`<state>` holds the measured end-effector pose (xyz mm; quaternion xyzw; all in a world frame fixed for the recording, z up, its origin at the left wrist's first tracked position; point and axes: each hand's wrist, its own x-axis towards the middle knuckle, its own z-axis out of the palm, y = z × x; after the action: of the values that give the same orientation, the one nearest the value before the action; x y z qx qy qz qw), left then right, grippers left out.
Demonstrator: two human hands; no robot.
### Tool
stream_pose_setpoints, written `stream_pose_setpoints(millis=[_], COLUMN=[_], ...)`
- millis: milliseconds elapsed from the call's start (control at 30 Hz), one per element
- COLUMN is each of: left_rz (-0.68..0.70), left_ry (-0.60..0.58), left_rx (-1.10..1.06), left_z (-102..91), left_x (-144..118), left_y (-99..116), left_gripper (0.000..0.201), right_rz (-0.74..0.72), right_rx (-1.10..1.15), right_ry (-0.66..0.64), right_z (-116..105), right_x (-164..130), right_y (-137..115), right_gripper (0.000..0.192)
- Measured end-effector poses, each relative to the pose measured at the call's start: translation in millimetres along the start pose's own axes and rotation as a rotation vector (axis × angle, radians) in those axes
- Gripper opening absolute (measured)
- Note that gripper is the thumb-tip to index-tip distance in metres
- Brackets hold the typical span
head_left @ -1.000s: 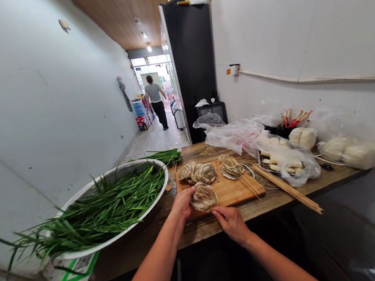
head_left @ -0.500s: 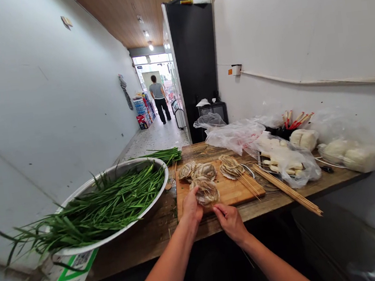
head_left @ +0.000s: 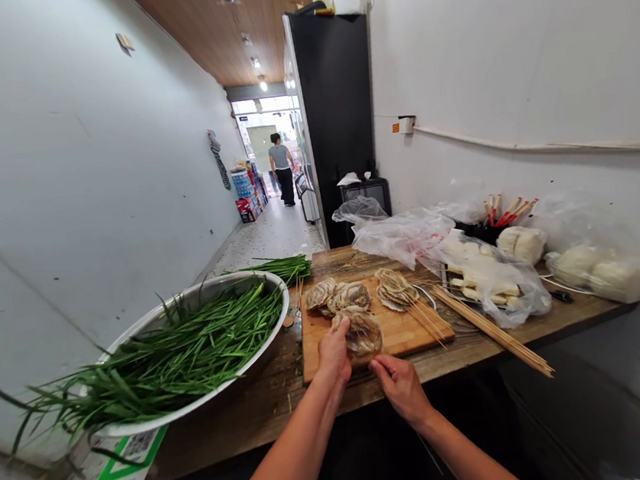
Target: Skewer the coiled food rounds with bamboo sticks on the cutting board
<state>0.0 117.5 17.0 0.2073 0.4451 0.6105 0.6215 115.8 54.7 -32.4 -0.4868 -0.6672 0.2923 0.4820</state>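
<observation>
My left hand is closed on the edge of a flat, round, wrinkled brown food piece over the near side of the wooden cutting board. At its lower edge, my right hand pinches a thin skewer, whose shaft trails below the hand. The skewer's tip is hidden. More such round pieces lie behind on the board. To the right, a stack of skewered pieces rests with its sticks pointing toward me.
A big metal basin of green chives stands left. Loose bamboo skewers overhang the table's front edge at right. Behind them lie plastic bags and a covered tray of pale pieces. Far back, a person walks near the doorway.
Both hands and the held piece have shifted slightly right and toward me; the piece looks more tilted up. The distant person has moved a little. The view has shifted slightly.
</observation>
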Motion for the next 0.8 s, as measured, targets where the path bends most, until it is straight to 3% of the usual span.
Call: stream_pose_setpoints(millis=[233,467,667,800], left_rz=[-0.017,-0.035,-0.03,-0.011], left_ry=[0.026,0.069,0.057,0.076], left_rx=[-0.004,-0.033,-0.021,-0.011], left_z=[6.2,4.7,0.7,-0.9], left_x=[3,8,11,15], left_y=[-3,4,2,-1], left_gripper=[0.019,0.007,0.004,0.009], right_rz=[0.073,0.217,0.046,0.036], right_rx=[0.08,0.276,0.08,0.043], right_ry=[0.036,-0.084,-0.005,0.018], right_z=[3,-8,-11,-7], right_x=[4,-4,-14,-12], right_y=[5,2,1,1], right_gripper=[0.039,0.043,0.038,0.039])
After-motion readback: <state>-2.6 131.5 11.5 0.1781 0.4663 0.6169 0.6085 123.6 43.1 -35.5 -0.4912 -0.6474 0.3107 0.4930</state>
